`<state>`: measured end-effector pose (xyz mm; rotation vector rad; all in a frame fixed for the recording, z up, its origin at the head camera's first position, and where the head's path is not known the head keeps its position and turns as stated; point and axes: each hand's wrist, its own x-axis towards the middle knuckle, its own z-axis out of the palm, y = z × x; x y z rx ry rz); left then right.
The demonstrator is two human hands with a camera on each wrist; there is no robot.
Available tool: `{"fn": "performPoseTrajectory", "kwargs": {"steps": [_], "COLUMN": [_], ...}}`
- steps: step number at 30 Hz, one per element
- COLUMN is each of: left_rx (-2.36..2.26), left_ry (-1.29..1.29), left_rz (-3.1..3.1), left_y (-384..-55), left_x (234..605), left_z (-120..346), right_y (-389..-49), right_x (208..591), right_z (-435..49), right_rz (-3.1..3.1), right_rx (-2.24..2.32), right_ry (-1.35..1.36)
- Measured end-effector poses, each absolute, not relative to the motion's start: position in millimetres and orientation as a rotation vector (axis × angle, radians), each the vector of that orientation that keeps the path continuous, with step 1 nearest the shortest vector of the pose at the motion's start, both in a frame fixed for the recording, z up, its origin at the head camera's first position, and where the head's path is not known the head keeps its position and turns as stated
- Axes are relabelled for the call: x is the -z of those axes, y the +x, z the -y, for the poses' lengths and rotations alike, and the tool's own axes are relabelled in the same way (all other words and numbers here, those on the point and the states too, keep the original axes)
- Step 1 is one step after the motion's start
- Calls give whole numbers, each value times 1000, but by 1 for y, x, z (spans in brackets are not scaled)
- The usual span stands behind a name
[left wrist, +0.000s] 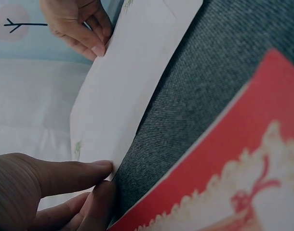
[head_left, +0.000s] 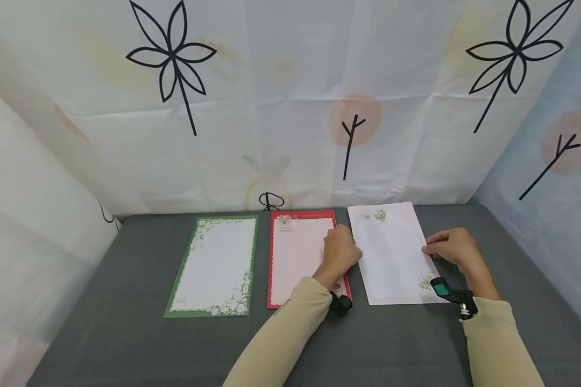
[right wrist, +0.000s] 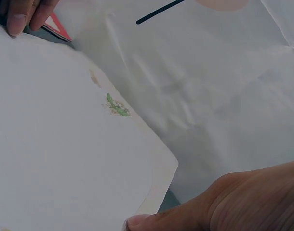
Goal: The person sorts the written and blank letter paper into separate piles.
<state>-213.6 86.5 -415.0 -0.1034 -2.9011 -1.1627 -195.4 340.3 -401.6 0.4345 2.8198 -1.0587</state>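
A white sheet of paper (head_left: 392, 252) with small green floral prints lies at the right of the three sheets. My left hand (head_left: 340, 252) pinches its left edge between thumb and fingers, as the left wrist view shows up close. On the opposite edge, my right hand (head_left: 455, 248) pinches the paper with the thumb on top. Below the left wrist is a red-bordered sheet (head_left: 295, 258) with a pink middle, partly covered by the left hand and forearm.
At the left lies a green-bordered sheet (head_left: 213, 269) with white flowers along its border. All sheets are on a dark grey table (head_left: 126, 322). A white cloth backdrop (head_left: 290, 134) with leaf and twig drawings rises behind the table's far edge.
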Motion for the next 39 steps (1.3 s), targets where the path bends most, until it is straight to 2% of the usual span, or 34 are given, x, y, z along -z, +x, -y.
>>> {"fn": "performPoseTrajectory", "kwargs": {"steps": [12, 19, 28, 39], "left_rx": [1260, 1430, 1610, 1620], "left_ry": [-116, -219, -484, -456], "left_rz": [2872, 2757, 2570, 2503], "left_y": [-209, -200, -194, -184], "left_x": [415, 412, 406, 386], "left_z": [-84, -74, -38, 26], "right_y": [-195, -193, -189, -185], "right_x": [401, 390, 375, 363], "right_z": [-339, -333, -314, -278], "right_rz": [-2850, -2896, -2968, -3010], "right_rx": [1044, 1016, 1031, 1057], "right_ry": [463, 419, 220, -5]}}
